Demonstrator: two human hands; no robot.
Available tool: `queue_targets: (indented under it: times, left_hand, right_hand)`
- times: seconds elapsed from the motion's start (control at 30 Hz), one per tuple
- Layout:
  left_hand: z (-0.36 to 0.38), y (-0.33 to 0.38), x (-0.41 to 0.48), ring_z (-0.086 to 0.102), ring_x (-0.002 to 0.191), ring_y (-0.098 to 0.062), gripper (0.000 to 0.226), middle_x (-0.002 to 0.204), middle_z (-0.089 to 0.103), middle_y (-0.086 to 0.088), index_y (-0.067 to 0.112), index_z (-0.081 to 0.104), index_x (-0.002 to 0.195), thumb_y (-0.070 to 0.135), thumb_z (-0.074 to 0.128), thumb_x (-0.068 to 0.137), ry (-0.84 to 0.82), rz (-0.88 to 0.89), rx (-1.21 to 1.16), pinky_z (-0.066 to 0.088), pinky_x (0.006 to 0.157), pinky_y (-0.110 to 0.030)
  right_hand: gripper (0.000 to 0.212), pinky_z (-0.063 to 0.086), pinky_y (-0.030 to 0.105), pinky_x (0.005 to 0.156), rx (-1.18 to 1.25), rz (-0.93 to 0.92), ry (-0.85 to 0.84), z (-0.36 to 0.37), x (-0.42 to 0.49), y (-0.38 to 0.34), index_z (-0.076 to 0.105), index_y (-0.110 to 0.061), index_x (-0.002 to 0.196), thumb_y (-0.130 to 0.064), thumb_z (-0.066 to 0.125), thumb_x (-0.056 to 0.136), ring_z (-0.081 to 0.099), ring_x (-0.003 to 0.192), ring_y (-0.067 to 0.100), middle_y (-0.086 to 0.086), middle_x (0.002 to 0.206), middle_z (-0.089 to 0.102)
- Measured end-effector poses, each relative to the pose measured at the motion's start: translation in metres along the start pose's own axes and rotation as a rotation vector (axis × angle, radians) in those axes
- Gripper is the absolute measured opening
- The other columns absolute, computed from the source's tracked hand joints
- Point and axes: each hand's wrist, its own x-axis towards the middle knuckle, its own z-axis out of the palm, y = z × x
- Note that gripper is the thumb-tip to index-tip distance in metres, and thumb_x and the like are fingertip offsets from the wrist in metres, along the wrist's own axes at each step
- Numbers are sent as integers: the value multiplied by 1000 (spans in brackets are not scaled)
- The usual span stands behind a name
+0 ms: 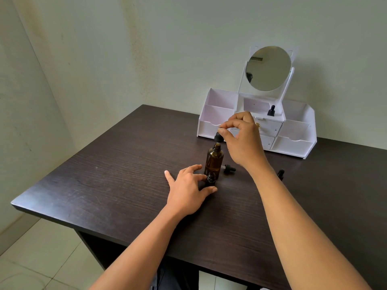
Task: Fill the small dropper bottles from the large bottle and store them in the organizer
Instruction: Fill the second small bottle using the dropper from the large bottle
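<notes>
Two arms [303, 237] reach in from the bottom over a dark wooden table [104, 185]. The left hand [186, 193] rests on the table and holds a small bottle [210, 179] between its thumb and first finger. Its other fingers are spread out flat. The small bottle is dark, stands straight up, and has no top on.

Right behind it stands the big bottle [214, 162]. It is brown glass, tall and round. It points straight up and its mouth is open. The right hand [240, 139] is above it and pinches a dropper [218, 137] with its fingertips. The dropper has a black rubber top and hangs just over the open mouth.

A spare dropper [229, 168] lies on its side just right of the big bottle, thin end pointing left at it. Past the right arm, a half-hidden bottle [280, 173] with a black top stands on the table.

At the back is a white organizer [293, 146] with a round mirror [268, 68]. One capped bottle [271, 110] stands upright in its middle top box.
</notes>
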Motion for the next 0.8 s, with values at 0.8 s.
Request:
queue_targets:
  times: [0.8]
  left_hand:
    - [1,0,0,25,143,-11,51,153,35,14,30,64,126,61,61,85,11,4,2,-8,111,-70]
  right_hand:
    - [12,44,5,80,70,45,-65,4,-5,9,73,-18,99,-20,74,88,61,94,12,-3,114,54]
